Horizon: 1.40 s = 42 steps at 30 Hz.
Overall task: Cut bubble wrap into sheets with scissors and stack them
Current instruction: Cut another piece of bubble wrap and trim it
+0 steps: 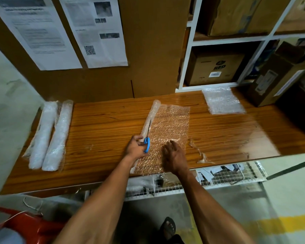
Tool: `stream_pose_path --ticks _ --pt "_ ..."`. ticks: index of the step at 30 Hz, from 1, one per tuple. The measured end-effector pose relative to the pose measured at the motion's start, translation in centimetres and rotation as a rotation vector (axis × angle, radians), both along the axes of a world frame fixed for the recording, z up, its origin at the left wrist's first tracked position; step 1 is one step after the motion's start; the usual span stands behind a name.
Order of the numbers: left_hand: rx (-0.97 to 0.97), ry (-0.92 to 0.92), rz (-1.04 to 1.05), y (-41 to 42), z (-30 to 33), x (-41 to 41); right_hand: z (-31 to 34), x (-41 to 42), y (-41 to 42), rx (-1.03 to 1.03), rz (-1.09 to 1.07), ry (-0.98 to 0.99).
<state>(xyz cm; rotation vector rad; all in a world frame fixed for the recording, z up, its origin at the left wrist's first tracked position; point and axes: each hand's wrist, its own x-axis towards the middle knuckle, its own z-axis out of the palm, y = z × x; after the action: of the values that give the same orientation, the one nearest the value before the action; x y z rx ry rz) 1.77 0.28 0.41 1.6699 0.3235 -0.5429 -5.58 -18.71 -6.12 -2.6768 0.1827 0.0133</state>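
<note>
While left hand (136,147) grips scissors (147,142), bubble wrap (167,127) overhangs table (102,124) edge.

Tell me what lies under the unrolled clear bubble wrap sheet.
Under the unrolled clear bubble wrap sheet, the brown wooden tabletop shows through. The right hand presses on top, covering that patch.

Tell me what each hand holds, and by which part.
The left hand grips the scissors by their blue handles, blades along the roll. The right hand holds nothing; it rests flat on the bubble wrap sheet.
</note>
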Motion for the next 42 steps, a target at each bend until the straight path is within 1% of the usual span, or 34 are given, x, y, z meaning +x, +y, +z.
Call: stream_pose_path --ticks 3,6,8,11,12,14,16,17,19,21,22,25,28,30,31,33,35,37,39,40,41,42 --pt "-0.004 0.080 -0.093 -0.1 -0.2 -0.3 -0.8 -0.6 1.1 -0.069 0.092 0.169" --pt "0.089 0.057 -0.098 0.7 -0.8 0.6 -1.0 -1.1 1.6 -0.116 0.123 0.270" --pt "0.179 0.018 0.004 1.9 -1.4 1.6 -0.7 -1.2 1.5 -0.108 0.118 0.300" --pt "0.461 -0.154 0.181 4.0 -1.2 2.4 -0.2 -1.0 1.6 -0.084 0.113 0.339" --pt "0.507 -0.194 0.230 4.6 -1.0 2.4 -0.1 -0.9 1.6 -0.084 0.107 0.333" --pt "0.538 -0.234 0.258 5.4 -0.9 2.5 0.1 -0.6 1.8 -0.075 0.096 0.324" --pt "0.484 -0.223 0.241 5.8 -1.1 2.3 0.2 -0.6 2.1 -0.069 0.085 0.316" --pt "0.413 -0.205 0.234 5.9 -1.3 2.1 0.1 -0.8 2.2 -0.071 0.080 0.304" --pt "0.284 -0.178 0.199 5.6 -1.1 1.5 0.3 -1.1 2.5 -0.057 0.070 0.227" --pt "0.221 -0.168 0.123 5.1 -0.8 0.7 0.7 -1.1 3.0 0.026 0.075 0.129" --pt "0.188 -0.152 0.082 4.8 -0.6 0.2 1.2 -0.9 3.4 0.107 0.048 0.089" --pt "0.096 -0.069 -0.074 3.9 -0.7 -1.1 3.4 0.1 4.9 0.448 -0.115 0.043" --pt "0.096 -0.029 -0.217 3.4 -0.9 -2.0 4.8 1.2 6.1 0.717 -0.190 0.056" --pt "0.096 -0.039 -0.244 3.3 -0.9 -2.5 4.8 1.6 6.5 0.906 -0.229 0.083" --pt "0.102 -0.044 -0.248 3.3 -0.8 -2.6 4.8 1.6 6.6 0.968 -0.248 0.093" --pt "0.136 -0.048 -0.270 3.5 -0.8 -2.7 4.9 1.4 6.6 1.020 -0.270 0.096" --pt "0.176 -0.037 -0.320 3.8 -0.9 -2.7 5.7 0.8 7.2 1.102 -0.260 0.082" --pt "0.168 -0.006 -0.372 4.0 -0.8 -2.6 6.2 0.1 7.6 1.208 -0.232 0.079" --pt "0.102 0.034 -0.399 4.4 -0.3 -2.7 6.6 -0.4 8.1 1.248 -0.234 0.068" --pt "0.067 0.061 -0.404 4.6 0.0 -2.9 6.6 -0.6 8.2 1.215 -0.246 0.049" --pt "0.030 0.092 -0.401 4.9 0.3 -3.1 6.3 -0.8 8.1 1.115 -0.257 0.024" --pt "-0.016 0.124 -0.386 5.2 0.2 -3.3 5.9 -1.1 7.8 0.953 -0.247 -0.008"
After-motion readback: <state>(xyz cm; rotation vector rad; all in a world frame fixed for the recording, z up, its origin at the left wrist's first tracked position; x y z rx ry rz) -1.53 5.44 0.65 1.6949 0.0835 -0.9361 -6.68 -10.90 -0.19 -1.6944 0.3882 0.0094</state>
